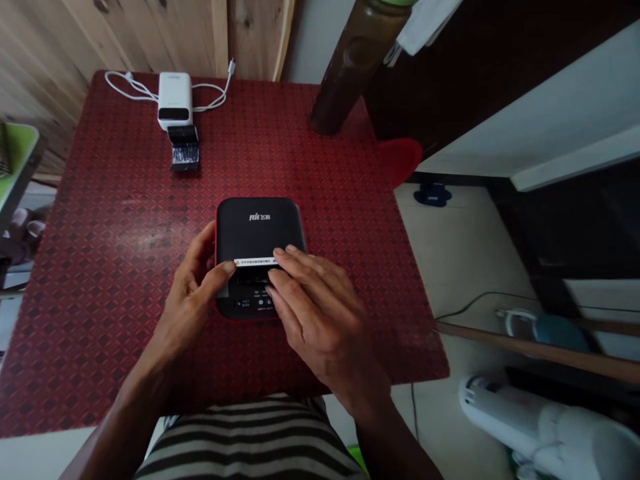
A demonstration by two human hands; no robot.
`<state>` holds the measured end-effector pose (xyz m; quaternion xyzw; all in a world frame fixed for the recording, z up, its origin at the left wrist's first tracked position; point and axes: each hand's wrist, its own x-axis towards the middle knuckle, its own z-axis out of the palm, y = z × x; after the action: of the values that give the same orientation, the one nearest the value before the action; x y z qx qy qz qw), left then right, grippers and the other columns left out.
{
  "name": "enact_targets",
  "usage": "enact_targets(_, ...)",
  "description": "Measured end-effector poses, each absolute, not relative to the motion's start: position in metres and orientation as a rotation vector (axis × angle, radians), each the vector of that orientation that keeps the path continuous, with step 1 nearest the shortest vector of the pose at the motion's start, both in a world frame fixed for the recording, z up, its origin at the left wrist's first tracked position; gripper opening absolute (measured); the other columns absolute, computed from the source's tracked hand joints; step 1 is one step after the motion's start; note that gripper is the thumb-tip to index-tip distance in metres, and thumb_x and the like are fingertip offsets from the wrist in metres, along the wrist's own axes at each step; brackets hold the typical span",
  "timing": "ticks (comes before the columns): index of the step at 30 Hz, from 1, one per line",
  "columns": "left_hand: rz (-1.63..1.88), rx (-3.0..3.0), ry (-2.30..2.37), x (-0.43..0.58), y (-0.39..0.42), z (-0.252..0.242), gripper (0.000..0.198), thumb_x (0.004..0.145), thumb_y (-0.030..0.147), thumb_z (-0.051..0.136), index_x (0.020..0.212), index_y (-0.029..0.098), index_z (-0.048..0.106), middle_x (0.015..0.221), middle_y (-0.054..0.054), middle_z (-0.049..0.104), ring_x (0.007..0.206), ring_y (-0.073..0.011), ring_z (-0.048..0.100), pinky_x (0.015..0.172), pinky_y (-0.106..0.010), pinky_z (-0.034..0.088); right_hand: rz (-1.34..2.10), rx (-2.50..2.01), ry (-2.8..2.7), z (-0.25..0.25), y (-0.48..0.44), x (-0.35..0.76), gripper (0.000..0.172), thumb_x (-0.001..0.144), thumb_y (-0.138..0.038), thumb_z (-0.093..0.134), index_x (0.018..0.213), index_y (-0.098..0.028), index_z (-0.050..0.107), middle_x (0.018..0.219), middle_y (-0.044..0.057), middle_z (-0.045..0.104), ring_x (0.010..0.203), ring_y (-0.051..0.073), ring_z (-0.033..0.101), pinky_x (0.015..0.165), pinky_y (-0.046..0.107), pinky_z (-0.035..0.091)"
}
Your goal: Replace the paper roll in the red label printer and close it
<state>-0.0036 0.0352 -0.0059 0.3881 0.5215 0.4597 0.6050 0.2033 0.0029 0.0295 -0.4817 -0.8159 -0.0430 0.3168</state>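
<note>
Black device (259, 237): long axis fore-and-aft, icons (261, 303) nearest me.
Left hand (193, 293): clasping its side (thumb atop).
Right hand (323, 307): palm-down, grip unclear.

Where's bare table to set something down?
The red table is bare between the left hand and its left edge, between the white device and the bottle, and between the right hand and its right edge. It is crowded around the black box, under both hands, and back left, where the white cable lies.
</note>
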Motion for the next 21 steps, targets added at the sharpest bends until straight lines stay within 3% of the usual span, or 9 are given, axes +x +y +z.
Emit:
enact_targets(5, 1.080, 0.863, 1.185, -0.003, 0.035, -0.003, 0.074, 0.097, 0.046, 0.092, 0.164, 0.032, 0.068, 0.169, -0.006, 0.071, 0.162, -0.0390, 0.062, 0.139, -0.060, 0.048, -0.055, -1.307, -2.157, 0.035, 0.003, 0.201, 0.017, 0.118, -0.019, 0.068, 0.126, -0.010, 0.080, 0.133, 0.015, 0.091, 0.129, 0.029, 0.087, 0.112, 0.045, 0.070)
enact_targets(14, 1.097, 0.919, 1.221, -0.005, 0.036, -0.005, 0.073, 0.096, 0.047, 0.094, 0.163, 0.032, 0.071, 0.163, -0.007, 0.076, 0.150, -0.0376, 0.073, 0.126, -0.054, 0.061, 0.017, -1.320, -2.124, 0.032, 0.002, 0.199, 0.017, 0.116, -0.017, 0.070, 0.129, -0.009, 0.077, 0.133, 0.018, 0.090, 0.129, 0.030, 0.087, 0.113, 0.046, 0.070)
enact_targets(21, 1.070, 0.938, 1.182, -0.020, 0.020, -0.009, 0.062, 0.102, 0.050, 0.089, 0.160, 0.036, 0.075, 0.173, -0.004, 0.069, 0.168, -0.0394, 0.056, 0.144, -0.062, 0.040, 0.130, -1.342, -1.912, 0.025, -0.010, 0.210, 0.037, 0.112, -0.013, 0.074, 0.148, -0.013, 0.069, 0.139, 0.018, 0.087, 0.135, 0.026, 0.082, 0.117, 0.044, 0.069)
